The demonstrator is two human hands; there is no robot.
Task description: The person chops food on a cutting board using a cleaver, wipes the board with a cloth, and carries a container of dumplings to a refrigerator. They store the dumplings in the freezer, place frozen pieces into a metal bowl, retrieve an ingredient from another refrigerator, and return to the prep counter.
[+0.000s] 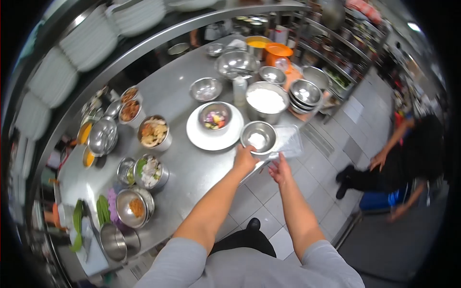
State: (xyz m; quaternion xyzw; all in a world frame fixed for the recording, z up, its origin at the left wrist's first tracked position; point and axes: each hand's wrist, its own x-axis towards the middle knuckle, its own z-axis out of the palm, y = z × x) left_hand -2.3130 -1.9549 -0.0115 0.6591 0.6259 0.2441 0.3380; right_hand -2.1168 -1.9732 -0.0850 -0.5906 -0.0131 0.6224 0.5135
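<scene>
My left hand [245, 159] pinches the near rim of a small metal bowl [252, 147] at the table's near edge. White reflected light or contents show inside the bowl; I cannot tell which. Just right of it, my right hand [280, 169] has its fingers apart beside a clear plastic container [291, 142], and whether it touches that container is unclear. To the left, a white plate [197, 136] carries a metal bowl of chopped colourful vegetables [214, 120]. Behind stands a large metal pot [265, 114] filled with white powder or grains.
Stacked metal bowls [306, 93], a squeeze bottle [239, 91] and an orange container [278, 54] stand farther back. Leftward are several food containers, including a tub of pale pieces [154, 133], and a cutting board [91, 257] with a knife. Another person [408, 153] is at the right.
</scene>
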